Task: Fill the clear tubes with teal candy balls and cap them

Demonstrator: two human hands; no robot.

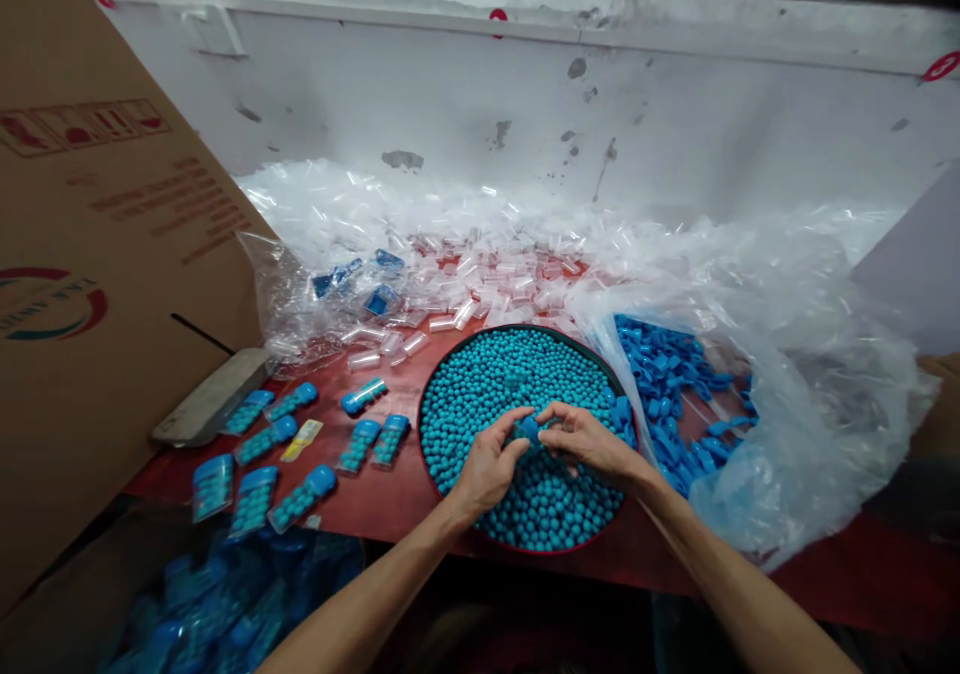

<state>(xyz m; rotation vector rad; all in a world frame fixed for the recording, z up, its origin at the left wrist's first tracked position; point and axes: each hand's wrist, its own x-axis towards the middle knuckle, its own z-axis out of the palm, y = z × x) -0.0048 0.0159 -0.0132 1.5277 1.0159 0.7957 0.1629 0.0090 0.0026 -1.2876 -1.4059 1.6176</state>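
Both my hands meet over a round tub [424, 454] filled with small blue balls [487, 374]. My left hand [491, 459] pinches one side of a small container with a blue cap [530, 428]. On its other side, the fingers of my right hand [581, 439] are closed on the same container. Most of the container's body is hidden by my fingers. A few loose blue caps [621, 416] lie at the tub's right rim, close to my right hand. Left of the tub, several filled containers with blue caps [391, 440] lie on the red table [360, 509].
Clear empty tubes [465, 312] are heaped behind the tub. Blue caps [664, 374] spill from a plastic bag [795, 384] on the right. A large cardboard box [112, 224] stands left, beside a grey block [214, 394]. More blue-capped containers [217, 604] lie below the table edge.
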